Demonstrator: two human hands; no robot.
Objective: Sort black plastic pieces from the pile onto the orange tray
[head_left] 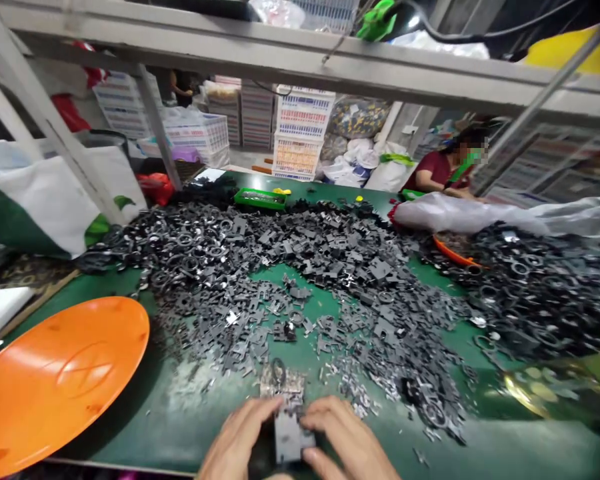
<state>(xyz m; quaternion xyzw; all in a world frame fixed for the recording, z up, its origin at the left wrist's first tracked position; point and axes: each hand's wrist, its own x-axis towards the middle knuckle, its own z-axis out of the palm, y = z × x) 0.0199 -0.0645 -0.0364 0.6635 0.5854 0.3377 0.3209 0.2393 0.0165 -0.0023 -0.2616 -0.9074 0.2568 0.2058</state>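
Note:
At the table's near edge, a dark grey boxy plastic part (287, 438) sits between my hands. My left hand (237, 437) lies along its left side, fingertips at its upper corner. From the right, my right hand (347, 437) grips it with curved fingers, the thumb low on its side. Just beyond my fingertips is a small pale, speckled block (293, 385), with a black ring (279, 371) against it. Small grey plastic pieces (353, 383) are scattered close by. The underside of the held part is hidden.
Large heaps of dark plastic parts (330, 247) spread over the green table (205, 427). An orange plate-like tray (65, 380) lies at left; a green tray (260, 199) stands behind. A metal frame beam (280, 50) crosses overhead. Another person (443, 167) sits at far right.

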